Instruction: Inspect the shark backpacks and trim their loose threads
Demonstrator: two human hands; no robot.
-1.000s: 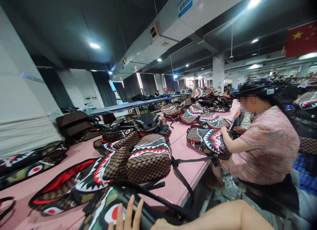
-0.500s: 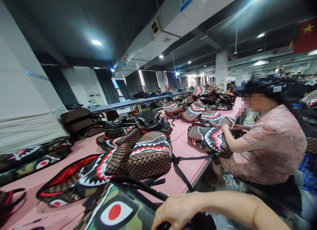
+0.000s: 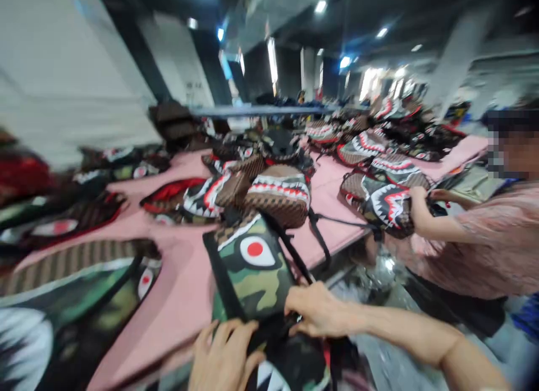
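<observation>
A camouflage backpack [image 3: 265, 284] with a white and red eye and a checkered corner lies at the near edge of the pink table. My right hand [image 3: 315, 309] is closed on its dark edge, fingers curled in a pinch. Lower left of it, my left hand [image 3: 223, 352] rests on the near side of the same bag, fingers bent and apart, thumb against the dark fabric. White shark teeth show on the bag's lower part between and below the hands. The picture is blurred by motion.
More shark-face backpacks lie on the pink table [image 3: 181, 267], among them a checkered one [image 3: 278, 194] behind and a large one [image 3: 84, 318] at left. At right, a seated person [image 3: 484, 234] handles another backpack [image 3: 383, 203].
The view has swung down and to the right. My left hand has come into view on the bag. More of the camouflage bag and my right hand now shows.
</observation>
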